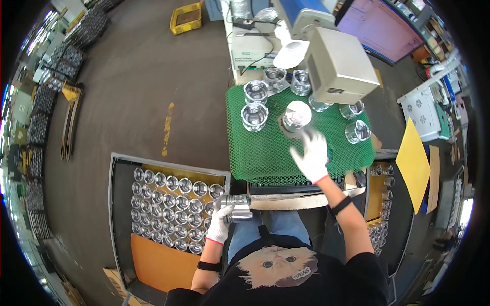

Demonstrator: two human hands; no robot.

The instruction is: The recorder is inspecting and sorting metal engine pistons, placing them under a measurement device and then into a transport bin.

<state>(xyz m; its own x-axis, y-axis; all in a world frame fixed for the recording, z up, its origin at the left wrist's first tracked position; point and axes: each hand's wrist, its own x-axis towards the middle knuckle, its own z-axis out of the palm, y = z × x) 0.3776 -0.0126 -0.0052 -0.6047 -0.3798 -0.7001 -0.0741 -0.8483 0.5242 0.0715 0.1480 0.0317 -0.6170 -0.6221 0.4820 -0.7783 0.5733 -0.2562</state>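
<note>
My left hand (220,224), in a white glove, is closed round shiny metal pistons (238,208) just below the mat's front left corner; it looks like two held together. My right hand (312,154), also gloved, hovers over the green mesh mat (255,158) with thumb and fingers apart. Its fingertips are smeared by motion. Just beyond them a piston (297,115) sits crown up on a round holder in the middle of the mat. More pistons stand at the mat's left, such as the near one (254,117), and at its right, such as another (358,131).
A beige box-shaped machine head (339,66) overhangs the mat's far side. At my left, a grey-framed bin (113,204) holds rows of pistons and an orange-brown sheet (163,260). A second bin with pistons (377,234) stands at my right, beside a yellow board (412,166).
</note>
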